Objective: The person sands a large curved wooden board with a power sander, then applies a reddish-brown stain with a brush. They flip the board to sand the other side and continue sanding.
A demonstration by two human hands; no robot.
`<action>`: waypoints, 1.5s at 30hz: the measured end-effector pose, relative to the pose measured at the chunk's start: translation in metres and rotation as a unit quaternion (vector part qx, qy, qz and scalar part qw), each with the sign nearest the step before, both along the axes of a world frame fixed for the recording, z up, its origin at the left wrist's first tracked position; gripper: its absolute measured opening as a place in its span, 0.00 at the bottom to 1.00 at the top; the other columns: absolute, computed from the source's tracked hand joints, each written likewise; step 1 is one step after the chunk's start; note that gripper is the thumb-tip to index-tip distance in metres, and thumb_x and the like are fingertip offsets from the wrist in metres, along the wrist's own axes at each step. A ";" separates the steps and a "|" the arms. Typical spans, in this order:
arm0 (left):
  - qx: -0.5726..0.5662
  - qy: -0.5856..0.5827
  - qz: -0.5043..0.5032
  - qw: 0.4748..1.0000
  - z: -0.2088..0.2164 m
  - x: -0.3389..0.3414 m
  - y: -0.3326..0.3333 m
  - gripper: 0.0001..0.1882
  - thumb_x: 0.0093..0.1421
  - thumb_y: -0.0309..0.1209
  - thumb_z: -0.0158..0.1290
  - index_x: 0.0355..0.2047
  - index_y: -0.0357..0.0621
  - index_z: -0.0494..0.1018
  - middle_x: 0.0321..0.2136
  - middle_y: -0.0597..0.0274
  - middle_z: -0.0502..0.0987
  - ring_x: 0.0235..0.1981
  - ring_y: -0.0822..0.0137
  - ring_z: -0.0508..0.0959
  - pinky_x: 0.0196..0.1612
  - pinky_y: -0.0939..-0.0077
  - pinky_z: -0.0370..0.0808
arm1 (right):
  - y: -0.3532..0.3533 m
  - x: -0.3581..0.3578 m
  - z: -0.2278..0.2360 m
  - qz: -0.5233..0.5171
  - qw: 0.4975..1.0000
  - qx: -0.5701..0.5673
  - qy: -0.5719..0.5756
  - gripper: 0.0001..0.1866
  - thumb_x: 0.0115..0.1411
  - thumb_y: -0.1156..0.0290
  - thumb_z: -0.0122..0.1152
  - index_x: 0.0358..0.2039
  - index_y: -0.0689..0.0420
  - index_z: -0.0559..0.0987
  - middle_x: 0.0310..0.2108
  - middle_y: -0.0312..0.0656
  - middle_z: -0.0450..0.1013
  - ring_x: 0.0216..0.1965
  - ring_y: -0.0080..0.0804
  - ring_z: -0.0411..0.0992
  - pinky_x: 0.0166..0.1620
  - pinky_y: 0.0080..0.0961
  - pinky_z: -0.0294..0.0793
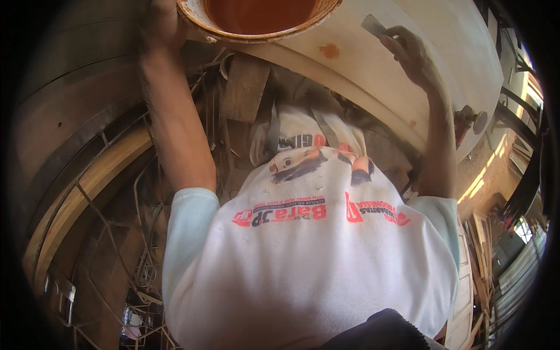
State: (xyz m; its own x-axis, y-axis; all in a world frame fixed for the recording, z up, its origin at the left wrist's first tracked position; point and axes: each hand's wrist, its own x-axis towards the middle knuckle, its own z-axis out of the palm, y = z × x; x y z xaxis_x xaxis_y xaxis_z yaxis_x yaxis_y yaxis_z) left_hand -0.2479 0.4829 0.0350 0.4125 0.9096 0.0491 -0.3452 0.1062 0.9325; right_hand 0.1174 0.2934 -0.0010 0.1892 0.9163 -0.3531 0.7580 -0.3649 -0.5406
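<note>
At the top, a round bucket (262,38) with a smeared rim holds reddish-brown liquid. My left hand (162,22) is against its left side, dark and blurred, and its fingers are hidden. My right hand (411,57) is raised over a large curved off-white panel (449,46). Its fingers are closed on one end of a small flat grey piece (372,25), whose free end points up and left. An orange-brown smear (329,51) marks the panel between the bucket and this hand.
A wooden board (245,87) stands below the panel's edge. Thin metal framing (111,198) spreads along the left. A red tool with a round grey disc (469,123) is near my right forearm. Long strips and sticks (481,251) lean at the lower right.
</note>
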 end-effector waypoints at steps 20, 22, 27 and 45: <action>0.045 0.119 0.082 0.989 0.016 0.016 -0.012 0.26 0.72 0.44 0.49 0.59 0.34 0.73 0.51 0.51 0.79 0.54 0.62 0.78 0.56 0.67 0.74 | -0.052 -0.084 0.127 0.022 0.993 0.077 -0.091 0.24 0.67 0.74 0.58 0.63 0.43 0.76 0.35 0.42 0.78 0.32 0.41 0.78 0.36 0.38 0.77; 0.050 0.109 0.059 0.991 0.015 0.015 -0.013 0.27 0.72 0.44 0.49 0.60 0.34 0.72 0.53 0.51 0.78 0.54 0.62 0.77 0.57 0.67 0.73 | -0.039 -0.091 0.153 -0.046 0.995 0.081 -0.041 0.18 0.66 0.73 0.60 0.57 0.50 0.78 0.39 0.44 0.80 0.36 0.44 0.80 0.36 0.40 0.78; 0.072 0.103 0.013 0.992 0.017 0.016 -0.008 0.28 0.72 0.44 0.49 0.61 0.33 0.70 0.56 0.51 0.76 0.57 0.62 0.75 0.59 0.68 0.72 | 0.012 -0.127 0.195 0.256 0.950 0.136 -0.120 0.12 0.64 0.78 0.59 0.48 0.59 0.80 0.35 0.44 0.78 0.30 0.40 0.77 0.36 0.34 0.77; 0.503 0.337 0.029 0.795 0.082 0.015 -0.026 0.23 0.58 0.32 0.64 0.56 0.55 0.81 0.59 0.52 0.76 0.63 0.53 0.74 0.68 0.52 0.67 | 0.058 -0.126 0.132 -0.284 0.832 0.293 0.375 0.21 0.71 0.55 0.60 0.51 0.62 0.77 0.31 0.35 0.76 0.24 0.17 0.69 0.25 0.18 0.69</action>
